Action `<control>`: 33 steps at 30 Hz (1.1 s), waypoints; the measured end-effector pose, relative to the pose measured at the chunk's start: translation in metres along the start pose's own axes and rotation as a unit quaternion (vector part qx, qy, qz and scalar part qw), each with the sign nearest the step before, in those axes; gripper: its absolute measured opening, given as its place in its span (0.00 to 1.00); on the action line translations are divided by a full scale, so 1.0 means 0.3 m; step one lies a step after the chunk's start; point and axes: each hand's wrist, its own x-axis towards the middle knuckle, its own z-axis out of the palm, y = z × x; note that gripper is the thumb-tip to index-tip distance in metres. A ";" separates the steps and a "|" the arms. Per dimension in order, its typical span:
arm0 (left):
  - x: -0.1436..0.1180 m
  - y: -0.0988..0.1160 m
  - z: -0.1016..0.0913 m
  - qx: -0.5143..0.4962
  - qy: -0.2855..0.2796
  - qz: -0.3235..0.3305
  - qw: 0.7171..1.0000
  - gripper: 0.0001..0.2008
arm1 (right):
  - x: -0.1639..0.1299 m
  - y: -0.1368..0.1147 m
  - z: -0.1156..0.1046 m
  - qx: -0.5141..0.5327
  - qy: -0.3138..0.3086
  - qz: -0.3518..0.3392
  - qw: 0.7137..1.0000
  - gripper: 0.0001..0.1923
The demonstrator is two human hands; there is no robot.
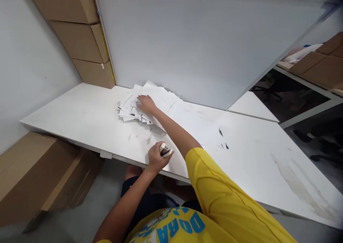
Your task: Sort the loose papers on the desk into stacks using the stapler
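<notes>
In the head view, a messy pile of white papers is seen on the white desk, close to the grey divider board. The right hand is laid flat on top of the pile, fingers spread and open, so nothing is gripped. The left hand is closed around a small stapler near the front edge of the desk.

The papers are judged to be light, thin and bendy. They can slide over each other and be creased or torn, so a few sheets are best pinched at a free edge or corner. The stapler is judged to be small, hard and easy to hold in one fist.

Most of the stapler is hidden by the fingers, so its open end cannot be made out. What is printed on the papers is too small to read. The lower sheets are covered by the top ones. Small dark bits on the desk cannot be told. Cardboard boxes are stacked in the corner.
</notes>
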 end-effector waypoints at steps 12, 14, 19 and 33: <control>0.021 -0.001 0.000 -0.063 -0.010 -0.137 0.989 0.21 | 0.164 0.005 0.033 -0.083 -0.059 -0.029 0.994 0.15; 0.027 0.000 0.001 -0.077 -0.013 -0.144 0.986 0.22 | 0.153 0.018 0.025 -0.074 -0.048 -0.033 0.996 0.14; 0.039 0.001 0.006 -0.080 -0.004 -0.147 0.986 0.22 | 0.134 0.000 0.016 -0.036 0.005 -0.013 0.999 0.07; 0.081 0.030 -0.024 -0.088 0.019 -0.151 0.984 0.17 | -0.307 0.252 -0.433 0.526 0.329 0.269 0.737 0.06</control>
